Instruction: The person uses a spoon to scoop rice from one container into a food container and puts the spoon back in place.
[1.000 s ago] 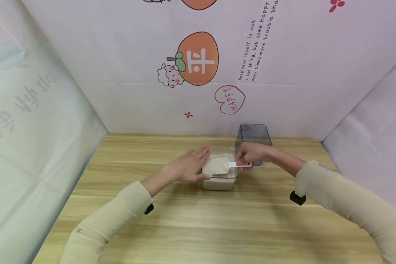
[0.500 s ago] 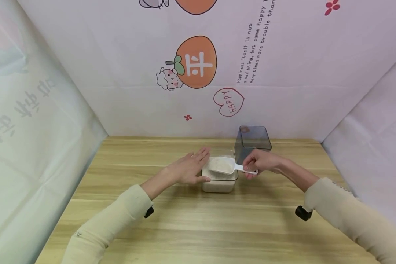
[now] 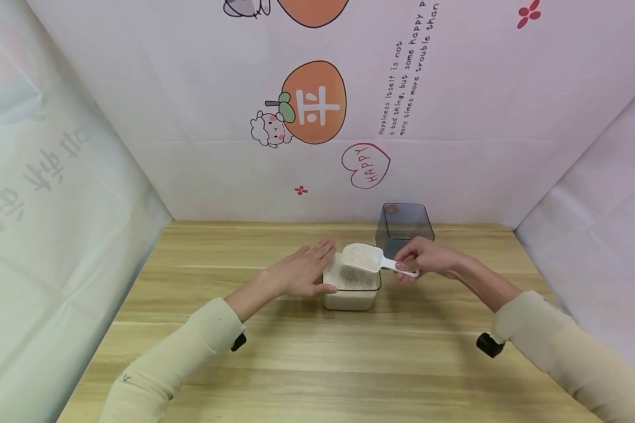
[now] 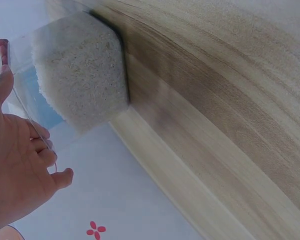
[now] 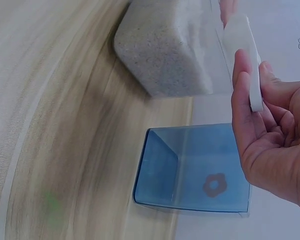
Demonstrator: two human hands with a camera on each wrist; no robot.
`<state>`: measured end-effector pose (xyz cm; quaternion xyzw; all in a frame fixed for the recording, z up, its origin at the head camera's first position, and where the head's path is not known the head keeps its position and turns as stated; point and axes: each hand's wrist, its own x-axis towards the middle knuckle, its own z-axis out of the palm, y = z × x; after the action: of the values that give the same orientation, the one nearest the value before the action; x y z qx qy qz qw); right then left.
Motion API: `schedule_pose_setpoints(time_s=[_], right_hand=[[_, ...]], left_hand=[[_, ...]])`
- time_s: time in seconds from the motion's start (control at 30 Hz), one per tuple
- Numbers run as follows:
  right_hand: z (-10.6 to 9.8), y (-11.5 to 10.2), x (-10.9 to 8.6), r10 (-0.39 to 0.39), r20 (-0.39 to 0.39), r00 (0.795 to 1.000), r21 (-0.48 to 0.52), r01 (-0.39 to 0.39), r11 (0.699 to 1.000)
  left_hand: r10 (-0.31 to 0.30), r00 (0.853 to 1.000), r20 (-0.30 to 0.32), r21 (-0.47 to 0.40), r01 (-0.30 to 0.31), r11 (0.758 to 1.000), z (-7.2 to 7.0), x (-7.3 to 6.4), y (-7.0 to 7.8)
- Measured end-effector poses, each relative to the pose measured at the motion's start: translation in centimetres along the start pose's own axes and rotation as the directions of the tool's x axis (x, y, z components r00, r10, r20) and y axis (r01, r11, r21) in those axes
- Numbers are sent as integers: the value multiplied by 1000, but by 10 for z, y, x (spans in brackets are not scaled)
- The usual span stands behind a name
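Observation:
My right hand pinches the handle of a white scoop. The scoop's bowl, full of rice, is raised over a clear square container. Rice fills much of that container, as the left wrist view shows through its wall. My left hand rests against the container's left side, fingers straight and thumb spread toward the front corner. Its fingertips lie at the rim. Behind and to the right stands a blue see-through container with nothing visible inside.
Both containers stand on a wooden table near its back edge. A white printed sheet rises behind, and pale sheets close off both sides.
The right hand has drawn the scoop up and to the right, out of the rice, and its bowl now carries a load. The left hand has stayed at the container's side.

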<state>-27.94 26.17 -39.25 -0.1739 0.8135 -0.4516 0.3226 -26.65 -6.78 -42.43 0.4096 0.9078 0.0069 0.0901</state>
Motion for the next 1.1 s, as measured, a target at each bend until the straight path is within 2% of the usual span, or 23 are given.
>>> schedule_pose_setpoints(time_s=[0.43, 0.67, 0.87, 1.1], right_hand=[[-13, 0, -13, -10, -40, 999, 29, 11, 1000], [-26, 3, -20, 14, -60, 998, 39, -12, 999], [-34, 5, -26, -3, -74, 997, 69, 8, 998], [-47, 13, -34, 14, -127, 992, 98, -1, 995]], left_hand=[[-4, 1000, 10, 9, 4, 1000, 0, 0, 1], [-11, 1000, 12, 17, 10, 1000, 2, 0, 1], [-15, 1000, 5, 15, 15, 1000, 3, -2, 2], [-2, 1000, -6, 14, 2, 1000, 2, -2, 2]])
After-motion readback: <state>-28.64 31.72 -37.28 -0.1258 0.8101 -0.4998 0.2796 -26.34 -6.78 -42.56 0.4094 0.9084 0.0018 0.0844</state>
